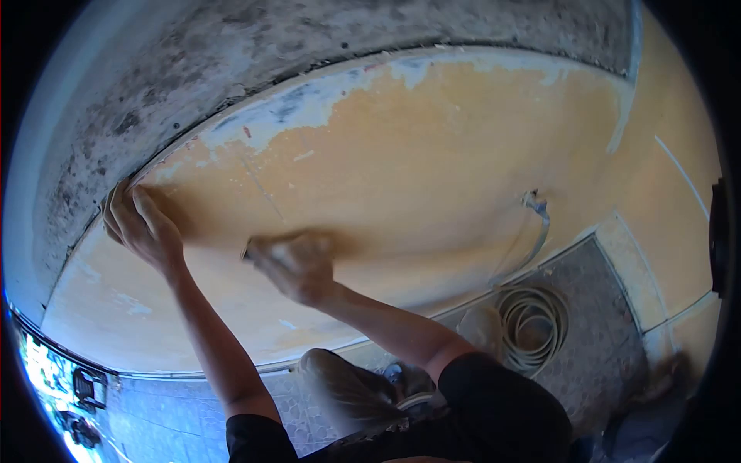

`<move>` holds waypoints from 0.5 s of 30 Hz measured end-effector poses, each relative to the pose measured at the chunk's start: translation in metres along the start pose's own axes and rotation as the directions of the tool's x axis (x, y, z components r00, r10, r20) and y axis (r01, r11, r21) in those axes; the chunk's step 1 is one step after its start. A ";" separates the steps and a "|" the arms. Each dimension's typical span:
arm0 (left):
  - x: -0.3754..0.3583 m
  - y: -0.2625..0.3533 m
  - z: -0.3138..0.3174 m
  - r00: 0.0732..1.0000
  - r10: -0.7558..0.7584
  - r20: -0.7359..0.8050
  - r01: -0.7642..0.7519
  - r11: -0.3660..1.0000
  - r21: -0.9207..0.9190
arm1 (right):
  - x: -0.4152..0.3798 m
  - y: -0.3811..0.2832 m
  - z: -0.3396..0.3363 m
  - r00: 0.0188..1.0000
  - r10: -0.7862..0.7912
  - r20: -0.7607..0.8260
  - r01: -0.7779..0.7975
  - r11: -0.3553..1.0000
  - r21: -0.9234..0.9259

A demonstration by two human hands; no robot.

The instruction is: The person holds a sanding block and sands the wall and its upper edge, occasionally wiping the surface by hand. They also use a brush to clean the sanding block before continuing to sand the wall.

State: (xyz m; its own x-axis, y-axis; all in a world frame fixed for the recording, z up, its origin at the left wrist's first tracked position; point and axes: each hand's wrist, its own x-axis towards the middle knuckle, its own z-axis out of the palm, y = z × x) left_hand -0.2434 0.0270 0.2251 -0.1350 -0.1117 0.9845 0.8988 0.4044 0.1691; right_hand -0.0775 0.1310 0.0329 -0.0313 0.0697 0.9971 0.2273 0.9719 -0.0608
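Observation:
A wall (pixel 432 154) with peeling yellow-orange paint and bare white patches along its top fills the middle of my view. My left hand (pixel 147 228) rests against it at the upper left, with fingers stretched out and the tips at the wall's top edge. No object shows in that hand. Lower and further right, my right hand (pixel 297 262) is closed against the painted face and blurred by motion. A small dark edge sticks out at its fingertips; what it belongs to is too smeared to name.
A rough, stained grey surface (pixel 309 38) runs above the wall's top edge. A tap (pixel 534 202) with a short hose projects from the wall at right. Below it, a coiled hose (pixel 532 328) lies on the patterned floor (pixel 594 309). My bent knee is near the wall's foot.

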 end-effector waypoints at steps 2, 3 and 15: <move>0.004 -0.014 -0.008 0.994 0.104 0.039 -0.105 0.994 0.027 | -0.015 -0.008 -0.001 0.994 -0.085 0.063 0.081 0.995 0.066; 0.006 -0.022 -0.011 0.982 0.178 0.060 -0.181 0.982 0.060 | -0.024 0.002 -0.001 0.996 -0.072 0.051 0.069 0.995 0.065; -0.001 -0.013 0.005 0.993 0.096 -0.072 -0.098 0.995 -0.026 | 0.049 0.233 -0.150 0.548 0.454 -0.703 -0.663 0.748 -0.035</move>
State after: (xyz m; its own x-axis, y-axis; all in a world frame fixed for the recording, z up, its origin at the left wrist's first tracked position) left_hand -0.2570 0.0269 0.2226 -0.0180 -0.1374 0.9904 0.9184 0.3893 0.0707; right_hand 0.1198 0.3268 0.0744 0.7699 0.3212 0.5515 0.2244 0.6728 -0.7050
